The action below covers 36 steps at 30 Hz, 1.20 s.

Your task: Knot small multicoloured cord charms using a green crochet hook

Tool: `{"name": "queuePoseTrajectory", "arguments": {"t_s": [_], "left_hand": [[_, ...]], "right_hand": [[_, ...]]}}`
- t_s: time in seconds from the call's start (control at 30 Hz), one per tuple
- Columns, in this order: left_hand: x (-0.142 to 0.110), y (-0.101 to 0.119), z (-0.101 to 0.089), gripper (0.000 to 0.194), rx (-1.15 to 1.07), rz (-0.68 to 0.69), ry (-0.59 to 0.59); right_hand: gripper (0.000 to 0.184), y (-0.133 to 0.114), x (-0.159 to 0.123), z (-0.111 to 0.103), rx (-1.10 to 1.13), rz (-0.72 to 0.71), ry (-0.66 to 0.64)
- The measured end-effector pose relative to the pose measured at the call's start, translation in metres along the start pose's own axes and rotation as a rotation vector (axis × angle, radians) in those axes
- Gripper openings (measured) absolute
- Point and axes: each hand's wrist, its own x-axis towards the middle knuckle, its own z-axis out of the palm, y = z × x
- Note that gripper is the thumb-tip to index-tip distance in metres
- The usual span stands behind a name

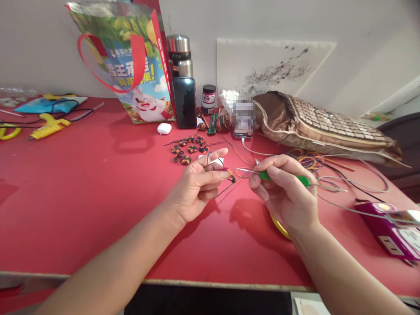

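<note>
While the left hand (198,186) pinches it between thumb and forefinger, a small yarn piece (232,177) in dark, yellow and magenta strands pokes out just past the thumb tip, on the side facing the other hand. A dark strand loops up around the left forefinger; the other left fingers curl beneath, and whether they also grip yarn I cannot tell. The right hand (288,186) has its fingers closed around a hook tool (302,180) with a green handle, its thin metal shaft aimed at the piece. The tip is right beside the yarn; contact cannot be made out.

Behind the left hand, a white slip (214,161) lies on the red bench (98,188), with a cluster of dark and orange yarn rosettes (192,149) farther back. A yellow loop (281,228) is partly hidden under the right hand, and a yarn tangle (308,160) sits beyond that hand.

Farther out, a black phone (184,103) stands upright in front of a steel flask (181,65), near a white case (164,128) and a yarn ball (225,123). A printed carrier bag (141,57) rises at the back, a yellow glue gun (50,126) rests to its left, and a brown bag (331,120) lies against the wall to the right.
</note>
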Motion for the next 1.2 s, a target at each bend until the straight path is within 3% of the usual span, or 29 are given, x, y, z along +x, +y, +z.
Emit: {"name": "queuePoseTrajectory", "arguments": {"t_s": [0.27,1.2], "left_hand": [[-0.0015,0.0007,0.0013,0.06,0.029,0.002,0.006],[-0.0035,0.0002,0.0031,0.074,0.108,-0.009,0.01]], "right_hand": [[0.012,-0.0019,-0.0002,0.0028,-0.06,0.048,-0.002],[0.011,-0.0027,-0.0005,0.0014,-0.065,0.07,-0.025]]}}
